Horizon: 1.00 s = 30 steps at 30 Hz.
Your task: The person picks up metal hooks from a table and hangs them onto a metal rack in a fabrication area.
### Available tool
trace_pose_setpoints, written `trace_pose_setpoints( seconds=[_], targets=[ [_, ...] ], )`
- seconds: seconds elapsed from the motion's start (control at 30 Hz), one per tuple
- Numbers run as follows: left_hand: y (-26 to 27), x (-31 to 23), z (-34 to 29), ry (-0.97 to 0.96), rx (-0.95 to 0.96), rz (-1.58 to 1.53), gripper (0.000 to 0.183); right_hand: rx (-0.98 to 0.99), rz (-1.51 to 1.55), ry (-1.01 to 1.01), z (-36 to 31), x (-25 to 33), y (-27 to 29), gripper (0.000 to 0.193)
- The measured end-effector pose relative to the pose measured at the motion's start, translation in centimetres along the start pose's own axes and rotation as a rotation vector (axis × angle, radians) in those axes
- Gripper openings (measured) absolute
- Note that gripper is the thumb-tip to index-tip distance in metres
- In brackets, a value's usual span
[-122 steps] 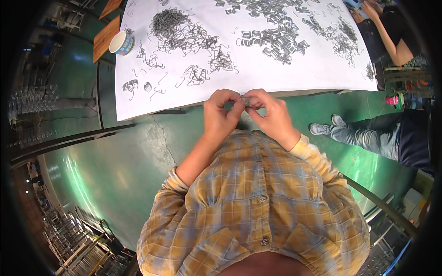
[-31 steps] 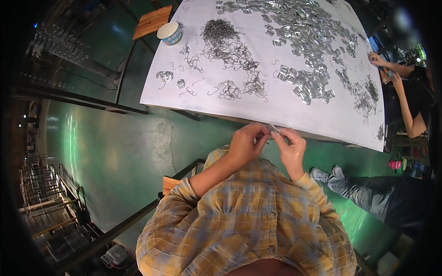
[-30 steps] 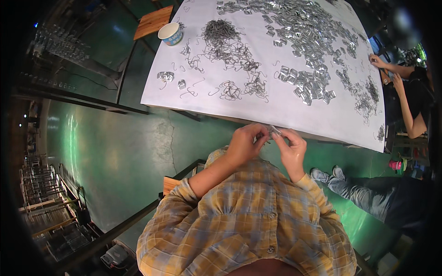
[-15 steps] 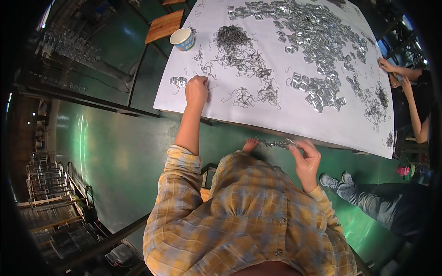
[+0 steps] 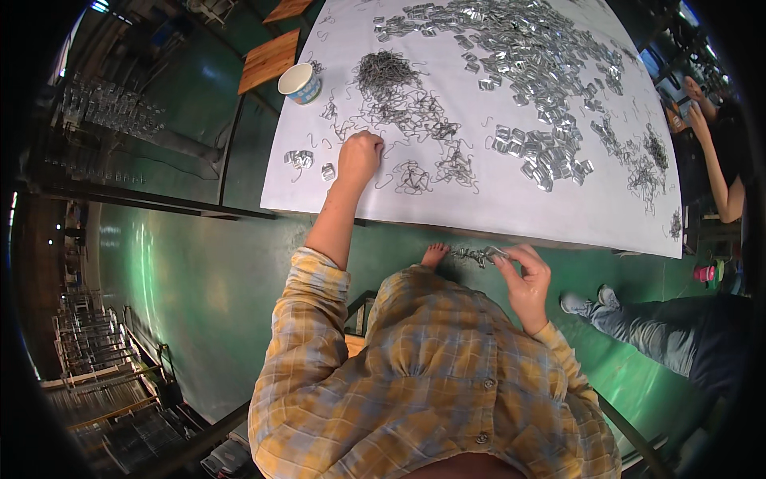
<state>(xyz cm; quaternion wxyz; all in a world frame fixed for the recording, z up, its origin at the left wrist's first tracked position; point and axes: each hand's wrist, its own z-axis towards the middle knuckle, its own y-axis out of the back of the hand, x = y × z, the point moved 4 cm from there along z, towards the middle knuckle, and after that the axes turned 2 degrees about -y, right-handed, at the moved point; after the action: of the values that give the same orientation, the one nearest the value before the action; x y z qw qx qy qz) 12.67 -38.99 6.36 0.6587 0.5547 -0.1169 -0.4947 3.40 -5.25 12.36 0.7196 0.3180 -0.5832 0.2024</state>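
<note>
My left hand (image 5: 361, 157) is low over the white-covered table (image 5: 319, 191), its fingers pinched at the near left edge of the loose wire hooks (image 5: 391, 80). Whatever is between those fingertips, I cannot make out. Just off the table's front edge, my right hand (image 5: 528, 279) grips a shiny metal clip (image 5: 495, 254) between thumb and fingers. A dark strand of small linked wire pieces (image 5: 471, 256) trails left from it. Left of my left hand lie a single flat silvery clip (image 5: 328, 171) and a small cluster of the same kind (image 5: 299, 159).
Silvery clips (image 5: 527, 60) are heaped across the middle and far table. Small hook piles (image 5: 413, 177) lie near the front. A paper tub (image 5: 300, 83) stands at the left edge beside wooden stools (image 5: 270, 60). Another person's hands (image 5: 699, 112) are at the right side.
My left hand has moved right, away from the small clip cluster, uncovering a single clip. My right hand stays nearly in place, the strand now bunched closer to it. The view has shifted slightly.
</note>
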Motion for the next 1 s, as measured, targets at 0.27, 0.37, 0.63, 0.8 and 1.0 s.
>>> trace_pose_setpoints(
  seconds=[0.27,0.37,0.63,0.8,1.0],
  targets=[
    [-4.1,-4.7,1.8,-0.503,0.272,0.527,0.008,-0.012,0.000,0.015,0.1,0.6,0.5,0.009],
    [-4.0,-4.3,2.6,-0.599,0.358,0.537,0.008,-0.050,0.012,0.027,-0.2,0.3,0.8,0.009],
    [1.0,-13.9,0.1,-0.114,0.357,-0.662,0.006,-0.158,0.095,-0.093,-1.0,-0.8,2.2,0.009],
    [2.7,-20.8,-5.1,-0.197,0.541,-1.108,0.007,-0.149,0.182,-0.099,-1.3,-0.3,2.7,0.009],
    [2.7,-22.6,-6.4,0.054,0.696,-1.393,0.004,-0.175,0.130,-0.026,-1.9,0.2,3.7,0.009]
  ],
)
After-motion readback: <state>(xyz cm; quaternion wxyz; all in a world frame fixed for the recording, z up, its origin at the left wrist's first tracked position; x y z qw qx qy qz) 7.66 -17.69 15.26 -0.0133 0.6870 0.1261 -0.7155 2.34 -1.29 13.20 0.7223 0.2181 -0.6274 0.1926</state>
